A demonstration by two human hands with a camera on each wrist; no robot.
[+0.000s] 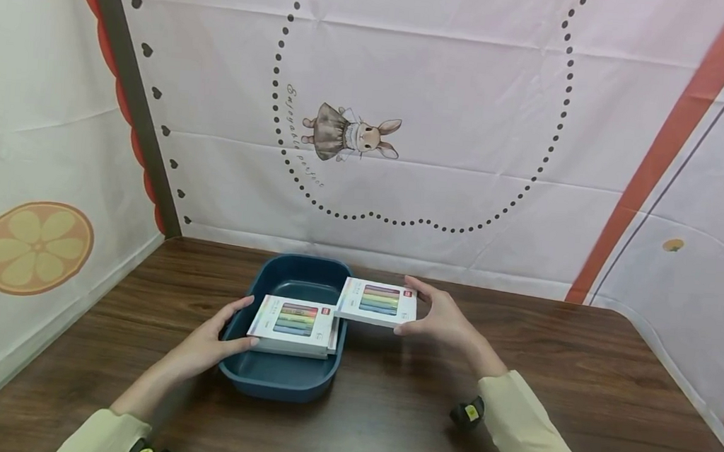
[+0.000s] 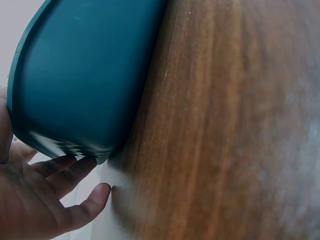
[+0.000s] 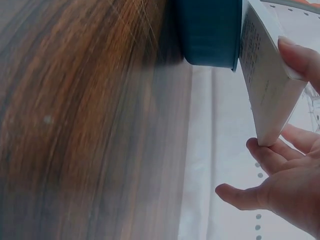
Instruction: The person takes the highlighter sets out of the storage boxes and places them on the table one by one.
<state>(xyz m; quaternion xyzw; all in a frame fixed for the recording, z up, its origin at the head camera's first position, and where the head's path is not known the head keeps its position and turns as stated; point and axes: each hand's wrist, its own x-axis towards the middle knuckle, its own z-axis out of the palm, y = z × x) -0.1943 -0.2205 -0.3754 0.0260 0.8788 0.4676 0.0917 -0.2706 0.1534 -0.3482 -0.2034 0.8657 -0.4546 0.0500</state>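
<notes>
A blue plastic basin [image 1: 279,390] stands on the table and holds a small stack of white boxes of coloured pens. At the stack's left end, my left hand [image 1: 202,345] has its thumb and forefinger at two corners of the top box [image 1: 268,325]. Other fingers of that hand touch the basin's outer wall [image 2: 75,75]. My right hand [image 1: 447,321] grips the right end of another white box of coloured pens [image 1: 355,314] between thumb and fingers. This box reaches over the basin's right rim, its left end beside the stacked box; its printed underside [image 3: 260,65] shows in the right wrist view.
The dark wooden table [image 1: 384,426] extends to both sides of the basin. A white printed cloth [image 1: 460,120] with a rabbit picture hangs behind it, and cloth sides rise at left and right. Each sleeve has a black wrist device [image 1: 467,413] near its cuff.
</notes>
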